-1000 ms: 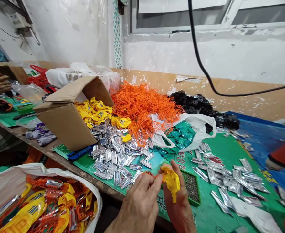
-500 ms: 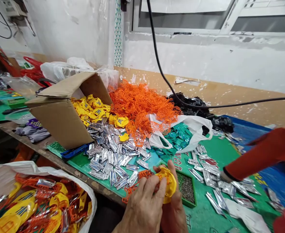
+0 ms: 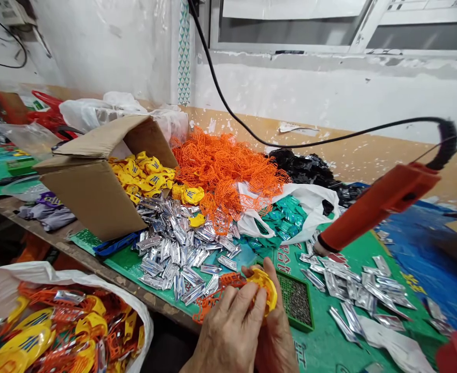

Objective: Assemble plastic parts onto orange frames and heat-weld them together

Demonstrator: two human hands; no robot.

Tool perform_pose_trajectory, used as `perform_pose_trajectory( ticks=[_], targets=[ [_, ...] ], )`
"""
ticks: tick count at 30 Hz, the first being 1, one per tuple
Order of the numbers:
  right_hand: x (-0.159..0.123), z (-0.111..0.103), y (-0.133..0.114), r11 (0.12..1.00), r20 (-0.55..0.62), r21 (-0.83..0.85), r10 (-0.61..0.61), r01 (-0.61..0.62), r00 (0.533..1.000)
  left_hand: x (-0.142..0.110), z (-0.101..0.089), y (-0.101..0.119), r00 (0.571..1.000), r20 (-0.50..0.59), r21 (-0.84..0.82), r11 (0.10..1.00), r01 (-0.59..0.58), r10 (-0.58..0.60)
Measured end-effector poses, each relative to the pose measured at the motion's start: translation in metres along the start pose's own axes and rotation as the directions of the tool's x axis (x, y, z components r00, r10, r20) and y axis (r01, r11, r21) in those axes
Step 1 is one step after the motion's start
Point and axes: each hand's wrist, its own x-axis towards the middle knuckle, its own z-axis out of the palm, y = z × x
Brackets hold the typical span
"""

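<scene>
My two hands meet at the table's front edge around a curved yellow plastic piece (image 3: 268, 290). My left hand (image 3: 228, 329) lies over it, bent fingertips pressed on its near side. Behind and to the right, my right hand (image 3: 281, 336) is closed about the same piece, thumb up along its edge; its other fingers are mostly hidden. An orange lattice-like plastic part (image 3: 213, 298) sticks out left of the yellow piece, partly under my left hand; whether they are joined I cannot tell. Just right of my hands is a green tray (image 3: 310, 311) of small dark metal bits.
An orange-red electric screwdriver (image 3: 376, 207) hangs by its black cable (image 3: 232, 122) at the right. Silver strips (image 3: 174, 254) lie heaped beside a cardboard box (image 3: 92, 199) of yellow pieces and an orange pile (image 3: 228, 166). A white sack (image 3: 145, 316) of mixed parts stands lower left.
The hanging screwdriver has swung left and up, and more of its body shows. My hands stay together on the yellow piece, which has turned slightly and is more covered by my left fingers.
</scene>
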Motion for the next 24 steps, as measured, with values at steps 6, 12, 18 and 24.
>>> perform_pose_trajectory(
  ticks=[6, 12, 18, 24],
  targets=[
    [0.000, -0.001, 0.001, 0.999, 0.016, 0.045, -0.003, 0.002, 1.000, 0.001, 0.000, -0.001, 0.999, -0.026, 0.045, 0.999, -0.025, 0.027],
    [0.004, -0.009, 0.010, 0.999, 0.029, 0.027, -0.030, 0.030, 0.999, -0.003, 0.001, -0.002, 1.000, -0.024, 0.024, 1.000, 0.002, -0.001],
    [0.002, -0.005, 0.008, 0.998, 0.027, 0.058, -0.019, 0.017, 0.999, -0.002, 0.001, -0.003, 0.999, -0.044, 0.009, 1.000, 0.010, -0.009],
    [0.001, -0.007, 0.009, 0.995, 0.033, 0.095, -0.033, 0.029, 0.999, -0.001, 0.001, -0.003, 0.999, -0.032, -0.009, 1.000, 0.011, -0.011]
  ],
)
